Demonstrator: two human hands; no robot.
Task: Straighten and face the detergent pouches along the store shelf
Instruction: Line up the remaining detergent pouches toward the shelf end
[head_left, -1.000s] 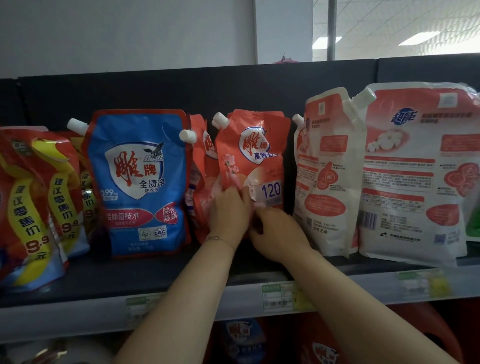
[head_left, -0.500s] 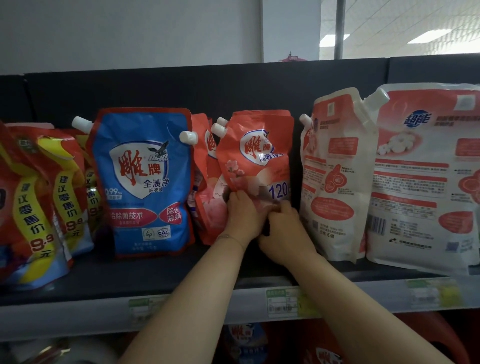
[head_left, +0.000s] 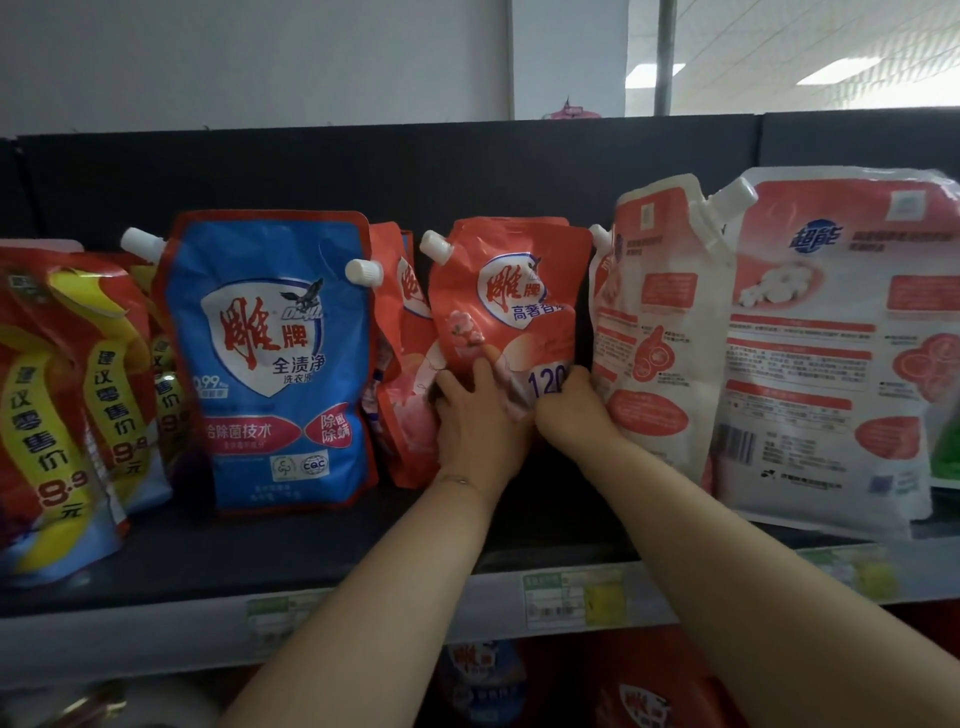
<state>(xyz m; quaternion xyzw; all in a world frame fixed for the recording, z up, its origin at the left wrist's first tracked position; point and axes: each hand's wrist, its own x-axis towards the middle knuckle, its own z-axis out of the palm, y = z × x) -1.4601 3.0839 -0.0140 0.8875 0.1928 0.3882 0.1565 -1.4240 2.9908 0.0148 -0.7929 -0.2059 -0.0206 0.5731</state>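
Two hands: left hand (head_left: 475, 415), right hand (head_left: 571, 410) grip red pouch (head_left: 511, 306) base;
Risk: soft base may buckle; pouch tips toward 9 o'clock

An orange pouch (head_left: 511, 312) with a white cap is stood upright, front outward, mid-row. At its 9 o'clock a second orange pouch (head_left: 402, 374) is turned edge-on, then a blue pouch (head_left: 270, 358) is faced forward. At 3 o'clock a narrow white pouch (head_left: 660, 322) and a wide white pouch (head_left: 831, 353) are shown back-out.
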